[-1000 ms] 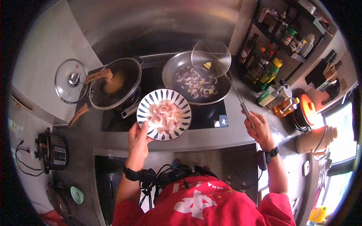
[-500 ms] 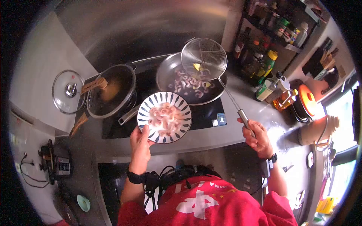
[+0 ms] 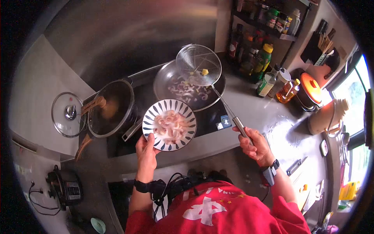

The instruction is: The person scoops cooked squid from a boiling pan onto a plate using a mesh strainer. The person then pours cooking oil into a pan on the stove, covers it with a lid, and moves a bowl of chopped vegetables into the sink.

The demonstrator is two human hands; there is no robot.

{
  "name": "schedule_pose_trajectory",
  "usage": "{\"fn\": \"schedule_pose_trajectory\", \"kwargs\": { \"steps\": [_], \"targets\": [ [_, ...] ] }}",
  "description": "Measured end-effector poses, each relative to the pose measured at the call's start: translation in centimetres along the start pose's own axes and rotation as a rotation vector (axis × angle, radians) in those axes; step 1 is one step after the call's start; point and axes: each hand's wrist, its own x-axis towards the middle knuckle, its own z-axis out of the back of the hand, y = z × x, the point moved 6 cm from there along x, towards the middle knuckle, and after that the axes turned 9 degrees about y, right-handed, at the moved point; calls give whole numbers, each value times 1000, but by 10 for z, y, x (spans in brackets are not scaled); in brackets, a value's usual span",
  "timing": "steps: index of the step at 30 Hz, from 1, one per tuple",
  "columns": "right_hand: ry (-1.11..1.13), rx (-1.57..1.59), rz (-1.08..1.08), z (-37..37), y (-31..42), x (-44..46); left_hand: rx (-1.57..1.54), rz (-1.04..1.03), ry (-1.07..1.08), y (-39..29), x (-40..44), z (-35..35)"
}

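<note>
My left hand grips the near left rim of a white plate with dark petal marks. Pale pink curled pieces, perhaps shrimp or squid, lie on it in whitish liquid. In my right hand is the handle of a round wire-mesh skimmer, its basket tilted over the far side of a frying pan. A small yellow piece shows at the mesh. More curled pieces lie in the pan. The plate hangs just in front of the pan, overlapping its handle.
Left on the stove stands a pot with wooden utensils across it, beside a glass lid. Bottles and an orange-lidded pot line the right counter. A rice cooker sits lower left.
The view has shifted, so the shelf and bottles appear further left. The skimmer has moved slightly left over the pan. Both hands keep their holds.
</note>
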Motion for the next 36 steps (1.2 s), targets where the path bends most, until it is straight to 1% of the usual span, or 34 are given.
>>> {"fn": "schedule_pose_trajectory", "kwargs": {
  "steps": [1, 5, 6, 8, 10, 11, 12, 13, 14, 16, 17, 18, 20, 21, 22, 24, 25, 26, 27, 28, 29, 30, 31, 32, 33, 34, 35, 36],
  "targets": [
    [-44, -55, -5, -1, 0, -4, 10, 2, -4, 1, 0, 1],
    [-35, -136, 19, 2, -1, -14, -3, 5, 5, 1, 2, 2],
    [-35, -94, 14, 0, -4, -18, -2, 12, 30, 2, 2, 3],
    [-65, -11, 38, -2, -7, -34, -18, -27, -38, 6, 4, 10],
    [-171, 23, 18, -1, -9, -61, 3, -40, 34, 11, 9, 19],
    [-187, 41, 60, -1, -12, -79, 2, -77, 61, 7, 7, 13],
    [-204, 63, 104, 2, -17, -98, 72, -55, 53, 7, 6, 20],
    [-205, 56, 183, 5, -24, -119, 384, -230, 73, 14, 16, 43],
    [-211, 49, 257, 5, -32, -143, 82, -66, 45, 19, 21, 44],
    [-312, 46, 408, 9, -47, -196, 871, -594, 361, -14, 4, 3],
    [-369, 94, 497, 10, -61, -225, 905, -592, 370, -17, 5, 0],
    [-410, 134, 577, 8, -74, -251, 940, -597, 358, -16, 9, -7],
    [-635, 138, 711, 1, -103, -309, 356, -180, -132, 18, 37, -3],
    [-732, 143, 800, -1, -119, -338, 136, -106, 260, 0, 19, -27],
    [-828, 149, 882, -5, -130, -366, 138, -91, 290, 4, 28, -24],
    [-943, 229, 1110, -6, -149, -418, 461, -554, 593, 4, 36, -36],
    [-1071, 219, 1177, -10, -155, -445, 339, -498, 611, 2, 33, -54],
    [-1222, 136, 1240, -4, -165, -475, 334, -497, 629, 6, 39, -57],
    [-1431, 49, 1248, -2, -172, -505, 480, -644, 647, 8, 48, -55],
    [-1655, -70, 1230, 6, -183, -535, 624, -792, 655, 9, 46, -58],
    [-1933, -209, 1054, 20, -204, -573, 574, -807, 635, 6, 35, -69],
    [-2338, -537, 735, 31, -221, -613, 575, -807, 637, 2, 25, -79],
    [-2669, -892, 323, 39, -231, -641, 567, -753, 650, 0, 18, -89],
    [-2666, -895, 326, 56, -246, -666, 559, -698, 661, 1, 11, -96],
    [-2724, -867, 104, 71, -263, -688, 521, -696, 647, 7, 17, -89],
    [-2765, -833, -122, 77, -268, -699, 528, -697, 644, 5, 6, -97],
    [-2754, -831, -124, 84, -272, -708, 474, -594, 623, 3, 0, -104],
    [-2737, -768, -219, 87, -277, -714, 423, -493, 603, 3, -5, -109]
  ]
}}
